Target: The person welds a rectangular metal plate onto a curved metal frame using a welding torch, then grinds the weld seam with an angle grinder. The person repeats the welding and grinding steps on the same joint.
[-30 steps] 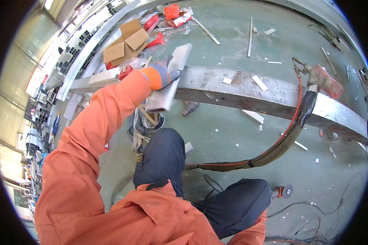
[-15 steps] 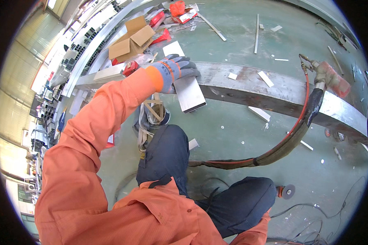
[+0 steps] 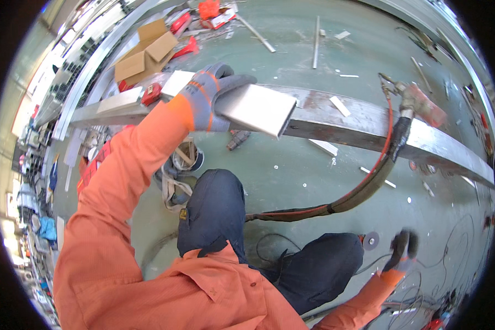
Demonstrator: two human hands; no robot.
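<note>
The left grip [image 3: 208,98] is closed around a pale rectangular tube [image 3: 258,107], whose open end juts out to its right, above the metal beam [image 3: 346,113] that runs beneath. The handling seems partway: the tube is picked up but not let go, and nothing shows it fixed to the beam. Glove and fingers hide its middle; the pale stretch left of the grip is probably its other end, and contact with the beam is unclear. Well to the right and nearer the body, the right grip [image 3: 403,248] is blurred; I cannot tell whether it is closed.
</note>
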